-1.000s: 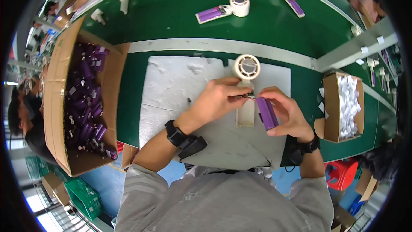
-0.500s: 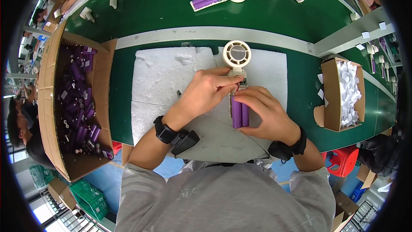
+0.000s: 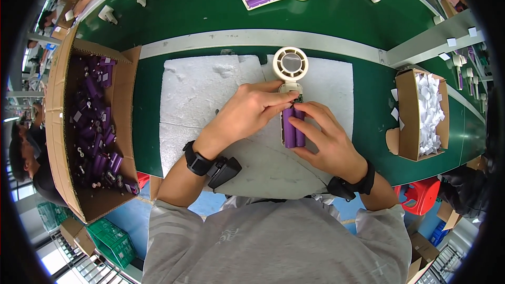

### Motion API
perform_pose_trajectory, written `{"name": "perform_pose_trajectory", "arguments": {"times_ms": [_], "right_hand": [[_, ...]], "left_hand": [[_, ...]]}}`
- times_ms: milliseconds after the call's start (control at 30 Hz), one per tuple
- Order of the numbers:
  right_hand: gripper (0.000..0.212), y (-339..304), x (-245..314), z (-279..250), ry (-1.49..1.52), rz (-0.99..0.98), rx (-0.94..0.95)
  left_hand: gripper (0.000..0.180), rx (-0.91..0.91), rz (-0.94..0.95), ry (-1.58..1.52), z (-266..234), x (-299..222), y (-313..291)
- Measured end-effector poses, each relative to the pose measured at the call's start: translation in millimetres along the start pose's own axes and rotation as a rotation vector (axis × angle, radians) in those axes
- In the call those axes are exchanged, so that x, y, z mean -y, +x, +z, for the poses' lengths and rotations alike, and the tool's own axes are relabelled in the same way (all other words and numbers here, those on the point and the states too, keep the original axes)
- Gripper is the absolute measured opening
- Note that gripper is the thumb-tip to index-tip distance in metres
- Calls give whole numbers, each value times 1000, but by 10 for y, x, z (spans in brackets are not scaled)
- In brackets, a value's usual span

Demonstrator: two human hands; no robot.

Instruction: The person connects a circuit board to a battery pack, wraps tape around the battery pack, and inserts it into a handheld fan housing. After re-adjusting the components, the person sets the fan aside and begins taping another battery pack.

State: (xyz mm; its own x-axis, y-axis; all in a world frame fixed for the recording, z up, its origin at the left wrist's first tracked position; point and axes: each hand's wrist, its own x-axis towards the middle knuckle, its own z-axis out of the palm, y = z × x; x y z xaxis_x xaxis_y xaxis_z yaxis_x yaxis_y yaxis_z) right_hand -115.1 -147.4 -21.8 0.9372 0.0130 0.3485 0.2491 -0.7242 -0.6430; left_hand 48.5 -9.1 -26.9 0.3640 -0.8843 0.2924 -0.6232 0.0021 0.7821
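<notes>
Plainly, the cream fan (image 3: 290,64) lies face up on the white foam board (image 3: 194,89), right of its middle, its head at the board's far edge and its handle pointing toward the near one. Its round head has a ring of slots around a grey disc; below it, a bit of green circuit board (image 3: 298,97) shows at the neck. Two glossy purple cells, side by side, make up the battery pack (image 3: 289,134) along the handle. The left hand (image 3: 244,110) grips the neck, thumb and forefinger nearly together. The right hand (image 3: 334,150) spans the pack, fingertips on it, thumb at its near end; I cannot tell whether it squeezes. Left of the board stands a cardboard box (image 3: 126,142) of purple packs.
</notes>
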Motion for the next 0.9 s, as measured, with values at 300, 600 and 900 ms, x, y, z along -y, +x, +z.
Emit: {"name": "perform_pose_trajectory", "arguments": {"times_ms": [300, 600, 900], "right_hand": [[49, -33, 7, 60, -15, 20, -58], [45, -58, 27, 114, -83, 68, -63], [48, 21, 62, 92, 15, 218, -81]], "left_hand": [[26, 38, -15, -9, -32, -12, -3], [26, 33, 1, -10, -35, 16, 4], [41, 118, -116, -141, -80, 10, 10]]}}
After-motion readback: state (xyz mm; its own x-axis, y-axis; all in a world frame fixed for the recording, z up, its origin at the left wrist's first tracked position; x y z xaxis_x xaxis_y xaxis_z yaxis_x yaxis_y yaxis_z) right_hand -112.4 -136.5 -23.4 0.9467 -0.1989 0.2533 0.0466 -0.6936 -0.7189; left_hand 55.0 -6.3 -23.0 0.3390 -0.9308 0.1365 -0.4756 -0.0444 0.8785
